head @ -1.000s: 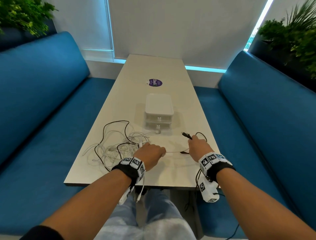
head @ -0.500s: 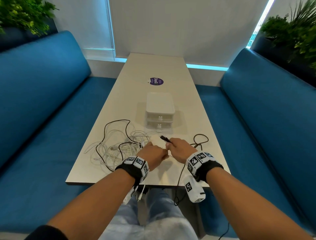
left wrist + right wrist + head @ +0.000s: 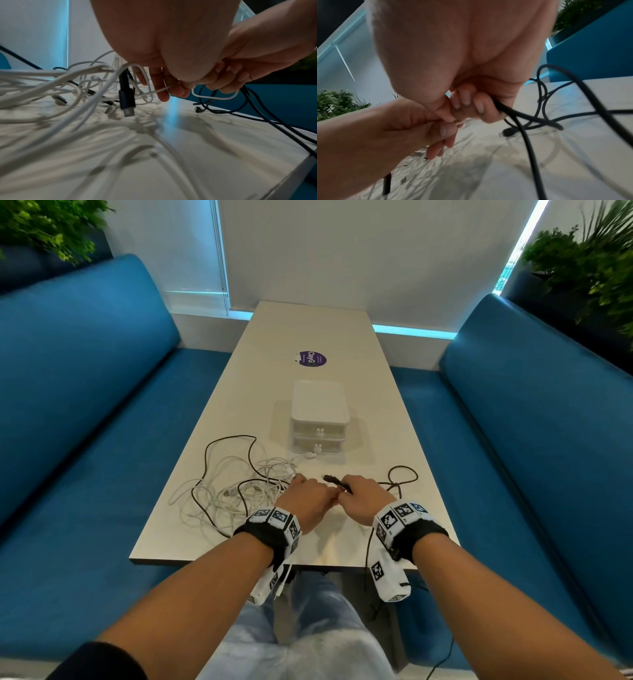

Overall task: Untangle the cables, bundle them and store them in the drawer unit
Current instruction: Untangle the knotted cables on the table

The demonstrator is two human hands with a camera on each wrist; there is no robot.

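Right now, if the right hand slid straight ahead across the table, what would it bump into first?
Probably the white two-drawer plastic unit. The right hand, gripping a black cable, points up the table roughly toward it, with bare tabletop between. Depth is hard to judge; it might slip past the unit's right side.

Hands (image 3: 337,501) together over cables (image 3: 236,484)

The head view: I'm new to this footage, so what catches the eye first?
A tangle of white and black cables sprawls on the table's near left. Beside it, the left hand and right hand meet, the right gripping a black cable. Behind stands a white drawer unit, both drawers shut.
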